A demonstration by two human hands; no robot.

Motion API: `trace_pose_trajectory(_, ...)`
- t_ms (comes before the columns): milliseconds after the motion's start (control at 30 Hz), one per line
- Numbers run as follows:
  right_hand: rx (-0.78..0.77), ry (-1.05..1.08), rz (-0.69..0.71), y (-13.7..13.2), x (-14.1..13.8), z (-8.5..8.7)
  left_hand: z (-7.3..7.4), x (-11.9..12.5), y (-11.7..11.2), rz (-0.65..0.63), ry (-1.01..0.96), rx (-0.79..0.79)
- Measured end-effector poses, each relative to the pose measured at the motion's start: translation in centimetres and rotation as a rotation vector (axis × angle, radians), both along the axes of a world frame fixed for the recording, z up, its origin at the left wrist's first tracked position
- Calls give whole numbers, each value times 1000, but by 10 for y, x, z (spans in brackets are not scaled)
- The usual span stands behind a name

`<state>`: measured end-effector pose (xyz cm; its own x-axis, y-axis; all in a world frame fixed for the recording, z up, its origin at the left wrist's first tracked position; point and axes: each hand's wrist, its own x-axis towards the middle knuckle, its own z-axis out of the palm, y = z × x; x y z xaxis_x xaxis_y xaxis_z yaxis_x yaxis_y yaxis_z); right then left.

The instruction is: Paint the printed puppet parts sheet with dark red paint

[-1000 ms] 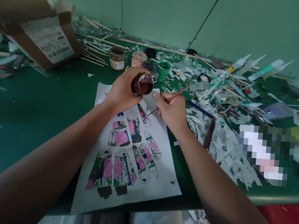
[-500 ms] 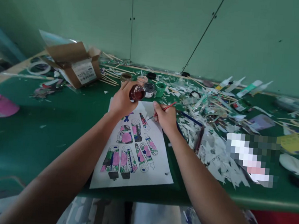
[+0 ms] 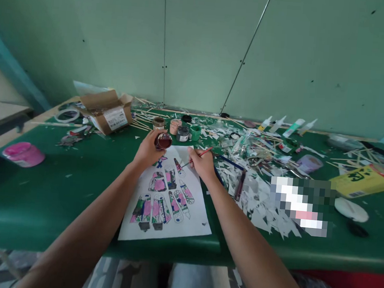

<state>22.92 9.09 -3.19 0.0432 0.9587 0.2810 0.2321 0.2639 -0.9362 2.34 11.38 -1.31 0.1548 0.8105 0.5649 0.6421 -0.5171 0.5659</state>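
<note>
My left hand [image 3: 148, 150] is wrapped round a small jar of dark red paint [image 3: 164, 141], tilted with its open mouth towards me above the top of the paper. In my right hand [image 3: 202, 163] is a thin paintbrush with a red handle [image 3: 206, 151]. Its tip is by a narrow, partly red figure [image 3: 178, 167] near the sheet's upper right. The white paper sheet [image 3: 127, 232] lies between my forearms, printed with several patterned shapes coloured pink, green, blue and black. My right hand rests at the sheet's right edge.
Behind the sheet stand open paint jars: brown [image 3: 159, 123], peach [image 3: 175, 125], dark grey [image 3: 182, 134] and green [image 3: 195, 132]. A pink paint jar [image 3: 25, 154] and a cardboard box [image 3: 107, 112] are at left. Paper scraps [image 3: 256, 208], sticks and glue bottles [image 3: 293, 128] cover the right side.
The head view has tilted up and shifted, so the table appears lower and farther off. Both hands keep their hold on the jar and brush; the brush tip stays by the same figure.
</note>
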Motion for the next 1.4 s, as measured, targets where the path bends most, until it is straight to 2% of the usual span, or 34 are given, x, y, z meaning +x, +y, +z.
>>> trace_pose_trajectory(267, 29, -82, 22, -1, 1, -1, -12, 1, 6, -24, -33, -50)
trace_pose_trajectory(867, 44, -209, 12, -3, 2, 0, -9, 4, 4, -16, -16, -48)
trace_pose_trajectory(1400, 43, -186, 11, -2, 2, 2, -8, 5, 4, -14, -9, -57)
